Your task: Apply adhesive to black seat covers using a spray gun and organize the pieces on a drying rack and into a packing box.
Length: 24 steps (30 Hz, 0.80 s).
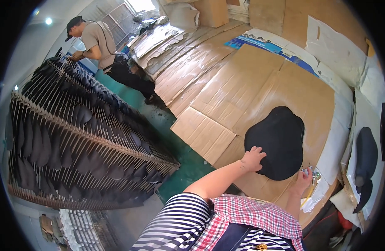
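Note:
A flat black pad (280, 138) with a rounded, wavy outline lies on the cardboard-covered table (242, 96) in front of me. My left hand (254, 159) rests at the pad's near left edge, its fingers apart and the fingertips touching the black surface. Just off the pad's lower right edge, my right hand (302, 182) is closed around a small metal spray gun (316, 175). A yellow hose (308, 194) runs down from it beside my forearm. The hand partly hides the gun, and I cannot tell whether the trigger is pressed.
To the left stands a long rack (104, 144) of thin rods with many black pieces hanging. Another person (102, 46) works at its far end. Curved black pads (365, 157) lie at the far right. Green floor (182, 167) shows between rack and table.

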Each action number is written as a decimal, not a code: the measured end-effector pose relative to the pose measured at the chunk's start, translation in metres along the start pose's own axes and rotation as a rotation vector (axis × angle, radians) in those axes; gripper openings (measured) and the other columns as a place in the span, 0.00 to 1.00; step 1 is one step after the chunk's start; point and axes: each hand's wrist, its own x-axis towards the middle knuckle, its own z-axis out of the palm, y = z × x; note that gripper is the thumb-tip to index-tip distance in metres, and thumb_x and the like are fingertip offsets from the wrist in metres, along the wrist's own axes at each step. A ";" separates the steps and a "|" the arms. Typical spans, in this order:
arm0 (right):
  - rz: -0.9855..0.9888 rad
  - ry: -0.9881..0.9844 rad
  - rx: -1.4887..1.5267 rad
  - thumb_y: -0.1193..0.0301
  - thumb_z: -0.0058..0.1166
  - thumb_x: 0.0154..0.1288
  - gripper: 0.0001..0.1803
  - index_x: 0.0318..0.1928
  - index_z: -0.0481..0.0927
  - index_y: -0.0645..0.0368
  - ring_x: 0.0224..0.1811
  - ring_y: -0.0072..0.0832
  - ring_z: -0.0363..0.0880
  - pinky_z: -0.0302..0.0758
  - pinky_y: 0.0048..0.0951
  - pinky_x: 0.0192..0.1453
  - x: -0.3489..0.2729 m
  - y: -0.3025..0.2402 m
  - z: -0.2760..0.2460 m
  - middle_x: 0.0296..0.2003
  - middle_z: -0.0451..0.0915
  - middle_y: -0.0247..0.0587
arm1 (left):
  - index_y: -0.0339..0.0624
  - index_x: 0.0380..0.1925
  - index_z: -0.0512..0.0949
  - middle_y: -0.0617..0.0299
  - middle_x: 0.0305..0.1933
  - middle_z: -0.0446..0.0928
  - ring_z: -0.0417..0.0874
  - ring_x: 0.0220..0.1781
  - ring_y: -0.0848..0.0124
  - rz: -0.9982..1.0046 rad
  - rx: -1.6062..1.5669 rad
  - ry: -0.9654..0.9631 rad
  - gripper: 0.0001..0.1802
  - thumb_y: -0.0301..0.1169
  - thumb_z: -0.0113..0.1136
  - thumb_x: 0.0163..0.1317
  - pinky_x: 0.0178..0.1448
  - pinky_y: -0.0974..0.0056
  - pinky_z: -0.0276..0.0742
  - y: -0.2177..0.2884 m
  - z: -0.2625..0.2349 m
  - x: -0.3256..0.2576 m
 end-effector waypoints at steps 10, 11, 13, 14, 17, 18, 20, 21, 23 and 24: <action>-0.061 -0.074 -0.118 0.81 0.51 0.57 0.18 0.50 0.72 0.61 0.33 0.18 0.70 0.70 0.19 0.36 -0.013 0.030 -0.009 0.42 0.75 0.34 | 0.40 0.42 0.76 0.51 0.48 0.74 0.75 0.49 0.58 -0.120 -0.301 0.277 0.18 0.29 0.57 0.49 0.53 0.59 0.72 -0.073 0.007 -0.086; -0.077 -0.115 -0.099 0.80 0.50 0.58 0.17 0.49 0.73 0.61 0.28 0.15 0.68 0.68 0.16 0.30 -0.028 0.020 0.002 0.40 0.75 0.32 | 0.40 0.42 0.76 0.51 0.48 0.74 0.75 0.49 0.58 -0.131 -0.300 0.289 0.18 0.29 0.57 0.49 0.53 0.59 0.72 -0.083 0.004 -0.100; 0.084 -0.210 -0.060 0.82 0.51 0.57 0.17 0.48 0.74 0.60 0.33 0.17 0.74 0.70 0.16 0.35 -0.049 -0.002 0.025 0.38 0.76 0.33 | 0.39 0.40 0.77 0.51 0.42 0.76 0.77 0.44 0.56 -0.264 -0.537 0.352 0.14 0.29 0.55 0.51 0.50 0.58 0.73 -0.102 -0.008 -0.127; 0.100 -0.245 0.003 0.82 0.51 0.57 0.16 0.47 0.74 0.60 0.33 0.17 0.74 0.70 0.16 0.34 -0.060 -0.010 0.040 0.37 0.76 0.32 | 0.39 0.40 0.77 0.51 0.42 0.76 0.77 0.44 0.56 -0.266 -0.536 0.362 0.14 0.29 0.55 0.51 0.50 0.58 0.73 -0.108 -0.016 -0.141; -0.017 -0.340 0.034 0.82 0.49 0.57 0.14 0.45 0.75 0.60 0.31 0.17 0.75 0.72 0.16 0.32 -0.093 -0.040 0.089 0.36 0.77 0.33 | 0.39 0.40 0.77 0.53 0.40 0.78 0.80 0.36 0.60 -0.407 -0.607 0.456 0.14 0.29 0.57 0.52 0.44 0.61 0.75 -0.132 -0.037 -0.180; -0.136 -0.414 0.039 0.82 0.47 0.58 0.13 0.44 0.76 0.60 0.30 0.17 0.75 0.72 0.16 0.32 -0.102 -0.042 0.107 0.35 0.77 0.33 | 0.39 0.40 0.77 0.54 0.39 0.78 0.80 0.33 0.63 -0.403 -0.598 0.541 0.14 0.29 0.58 0.52 0.42 0.63 0.76 -0.144 -0.041 -0.193; -0.254 -0.544 0.064 0.82 0.46 0.58 0.11 0.42 0.76 0.62 0.30 0.17 0.75 0.73 0.17 0.33 -0.130 -0.060 0.143 0.34 0.77 0.34 | 0.39 0.40 0.78 0.56 0.38 0.79 0.80 0.29 0.67 -0.410 -0.602 0.697 0.14 0.28 0.60 0.51 0.39 0.65 0.76 -0.171 -0.050 -0.223; -0.254 -0.599 0.084 0.83 0.46 0.58 0.11 0.40 0.76 0.63 0.31 0.17 0.75 0.74 0.18 0.34 -0.147 -0.072 0.161 0.34 0.77 0.34 | 0.39 0.40 0.78 0.55 0.37 0.79 0.80 0.28 0.67 -0.414 -0.594 0.760 0.14 0.28 0.60 0.51 0.38 0.64 0.76 -0.186 -0.056 -0.240; -0.278 -0.698 0.084 0.82 0.46 0.58 0.09 0.39 0.76 0.63 0.29 0.17 0.74 0.75 0.19 0.34 -0.171 -0.079 0.193 0.31 0.76 0.33 | 0.39 0.40 0.78 0.55 0.37 0.79 0.80 0.28 0.68 -0.448 -0.584 0.865 0.14 0.27 0.59 0.51 0.37 0.65 0.77 -0.211 -0.072 -0.271; -0.272 -0.742 0.082 0.82 0.46 0.58 0.09 0.40 0.76 0.63 0.29 0.17 0.74 0.75 0.19 0.35 -0.185 -0.081 0.207 0.31 0.76 0.33 | 0.39 0.39 0.78 0.55 0.37 0.79 0.80 0.28 0.68 -0.452 -0.584 0.925 0.13 0.27 0.59 0.52 0.36 0.66 0.77 -0.223 -0.080 -0.288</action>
